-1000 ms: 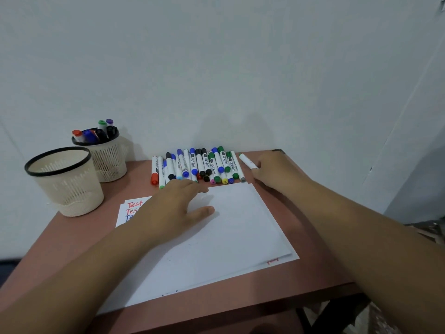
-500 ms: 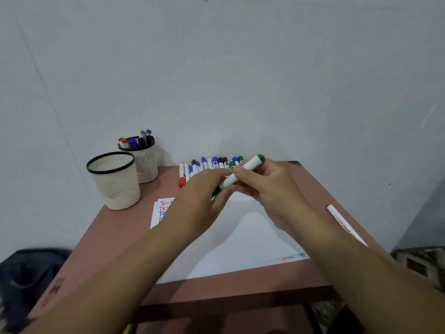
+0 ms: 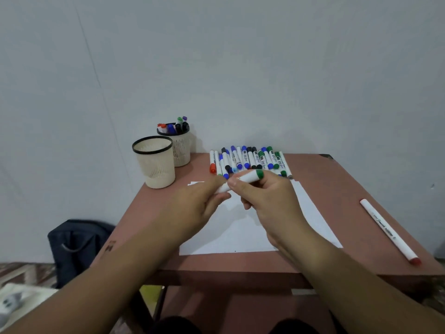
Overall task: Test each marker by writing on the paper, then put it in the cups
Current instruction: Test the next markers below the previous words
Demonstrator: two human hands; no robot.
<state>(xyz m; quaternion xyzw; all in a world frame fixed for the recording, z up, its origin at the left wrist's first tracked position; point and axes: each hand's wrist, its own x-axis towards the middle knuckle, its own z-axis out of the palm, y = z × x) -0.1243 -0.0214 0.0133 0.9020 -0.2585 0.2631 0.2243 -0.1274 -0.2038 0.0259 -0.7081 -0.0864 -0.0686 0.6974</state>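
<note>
A white marker with a green end (image 3: 245, 178) is held above the white paper (image 3: 310, 213) between both hands. My right hand (image 3: 269, 198) grips its body and my left hand (image 3: 199, 203) pinches its lower end. Behind them a row of several markers (image 3: 248, 160) lies at the table's far edge. An empty beige mesh cup (image 3: 155, 162) stands at the far left, and a second cup (image 3: 180, 150) behind it holds several markers.
A long white pen with a red tip (image 3: 387, 231) lies alone near the brown table's (image 3: 356, 189) right edge. A dark bag (image 3: 77, 247) sits on the floor to the left. A grey wall rises right behind the table.
My right hand picked a green marker from the row and both hands brought it together over the paper. The view pulled back and the hands shifted slightly toward me.
</note>
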